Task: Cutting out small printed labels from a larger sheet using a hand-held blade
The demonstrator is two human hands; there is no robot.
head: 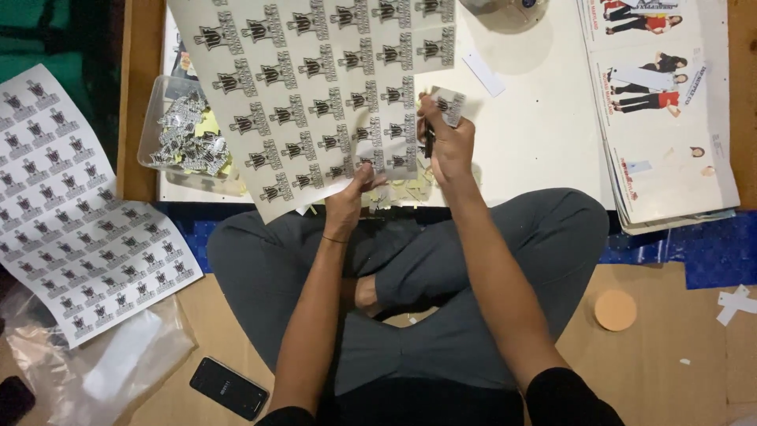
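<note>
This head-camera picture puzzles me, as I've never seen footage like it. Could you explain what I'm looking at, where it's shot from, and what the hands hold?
The camera sits on a person's head, looking down at their crossed legs and two bare hands. The left hand holds the lower edge of a large sheet of printed labels. The right hand grips a small cut-out label along with a dark tool, probably scissors. On the low white table stand a clear tub of cut labels and a stack of catalogues. A second sheet and a phone lie on the floor.
</note>
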